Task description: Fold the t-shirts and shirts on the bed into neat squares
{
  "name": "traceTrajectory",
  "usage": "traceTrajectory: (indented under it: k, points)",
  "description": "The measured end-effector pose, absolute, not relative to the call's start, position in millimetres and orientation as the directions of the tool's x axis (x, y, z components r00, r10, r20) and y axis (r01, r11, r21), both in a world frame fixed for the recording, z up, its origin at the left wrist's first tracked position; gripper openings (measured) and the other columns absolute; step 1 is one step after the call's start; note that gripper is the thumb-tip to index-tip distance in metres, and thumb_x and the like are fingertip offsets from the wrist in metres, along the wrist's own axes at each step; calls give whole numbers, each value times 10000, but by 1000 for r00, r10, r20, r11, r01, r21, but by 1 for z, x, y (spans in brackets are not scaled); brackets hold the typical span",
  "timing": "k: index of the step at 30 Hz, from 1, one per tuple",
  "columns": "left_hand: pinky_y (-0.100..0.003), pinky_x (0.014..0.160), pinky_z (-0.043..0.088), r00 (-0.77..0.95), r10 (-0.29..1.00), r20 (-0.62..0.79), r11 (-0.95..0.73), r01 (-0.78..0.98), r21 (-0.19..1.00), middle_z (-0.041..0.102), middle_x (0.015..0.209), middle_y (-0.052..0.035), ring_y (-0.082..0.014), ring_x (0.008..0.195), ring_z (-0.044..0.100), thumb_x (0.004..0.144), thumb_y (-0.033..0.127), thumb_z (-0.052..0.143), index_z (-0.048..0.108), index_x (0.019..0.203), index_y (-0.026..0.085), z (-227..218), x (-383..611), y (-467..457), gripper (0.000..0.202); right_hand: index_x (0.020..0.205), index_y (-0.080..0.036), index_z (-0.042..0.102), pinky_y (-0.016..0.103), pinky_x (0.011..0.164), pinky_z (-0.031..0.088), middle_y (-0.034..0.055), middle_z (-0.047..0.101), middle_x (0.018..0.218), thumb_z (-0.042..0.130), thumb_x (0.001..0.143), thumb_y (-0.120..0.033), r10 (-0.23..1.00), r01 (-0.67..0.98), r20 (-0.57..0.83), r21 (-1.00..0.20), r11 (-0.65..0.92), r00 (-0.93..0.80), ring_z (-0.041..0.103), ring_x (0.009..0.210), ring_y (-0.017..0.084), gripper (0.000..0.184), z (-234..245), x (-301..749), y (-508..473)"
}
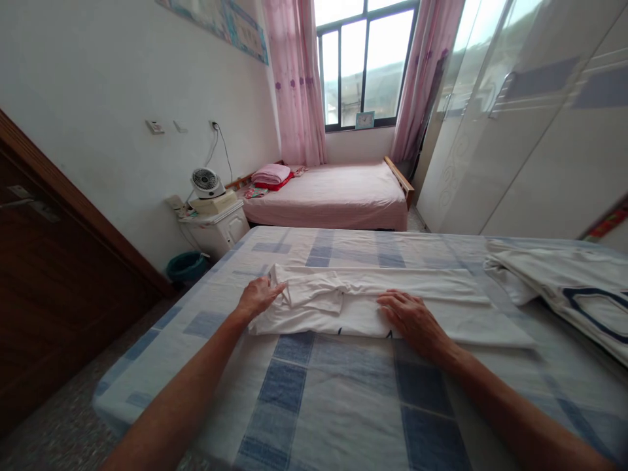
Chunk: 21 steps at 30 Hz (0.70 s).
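A white T-shirt [417, 294], folded into a long strip, lies flat across the bed. One sleeve is laid back over its left part, and small dark marks show along the near edge. At the shirt's left end, my left hand [259, 297] has its fingers curled at the edge and the thumb over the cloth, gripping it. My right hand [409, 320] rests palm down on the middle of the shirt, fingers stretched out and holding nothing.
The bed has a blue and white checked sheet [343, 386]. More white clothes [549, 275] with a dark print lie at the right. Beyond are a pink bed [338, 190], a nightstand [220, 229] with a fan [206, 182], a bin [187, 266] and a wardrobe [520, 144].
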<state>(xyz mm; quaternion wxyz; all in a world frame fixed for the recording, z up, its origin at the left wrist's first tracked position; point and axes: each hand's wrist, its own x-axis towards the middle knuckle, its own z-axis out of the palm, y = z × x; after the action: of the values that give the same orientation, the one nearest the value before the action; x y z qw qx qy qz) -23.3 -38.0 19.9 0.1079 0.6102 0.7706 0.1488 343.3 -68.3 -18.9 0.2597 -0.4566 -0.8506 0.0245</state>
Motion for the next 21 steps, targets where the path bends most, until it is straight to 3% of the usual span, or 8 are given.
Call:
traceTrajectory:
  k: [3,7,11,16,21]
  points:
    - [-247,510,308,-258,962,-91,269,831,487,507,520,-18,-158,525,501,727,609,530,509,529,179,22,-24,-31,474,1030,-220,627,396,945,400,71,655,1130,409,917,-263,790,764,428,-284,579,-439,549,1122,211,249,-24,346,-69]
    - [-219,432,254,-271,916,-296,401,600,692,446,472,37,-84,399,353,649,675,581,497,539,171,22,-31,-30,522,1038,-215,624,392,959,388,67,648,1141,418,915,-256,788,755,427,-297,585,-443,542,1129,210,244,-24,344,-70]
    - [-219,441,317,-126,892,-435,437,491,753,583,542,-24,-123,456,494,554,646,692,620,629,129,20,-29,-36,527,1021,-218,626,389,963,379,65,650,1127,428,911,-257,796,753,424,-314,578,-433,544,1121,211,230,-23,343,-72]
    - [-242,533,439,-71,938,-340,346,286,893,688,688,-78,-168,568,603,463,455,803,682,753,92,13,-19,-41,480,988,-219,631,392,956,376,64,652,1116,429,908,-252,800,752,424,-327,572,-425,548,1112,210,220,-22,342,-73]
    - [-242,524,454,-104,952,-288,305,239,922,689,682,-62,-171,571,621,510,441,777,661,766,112,12,-16,-39,433,979,-218,632,379,962,375,57,649,1124,426,909,-246,795,751,432,-322,576,-425,542,1122,205,219,-23,342,-74]
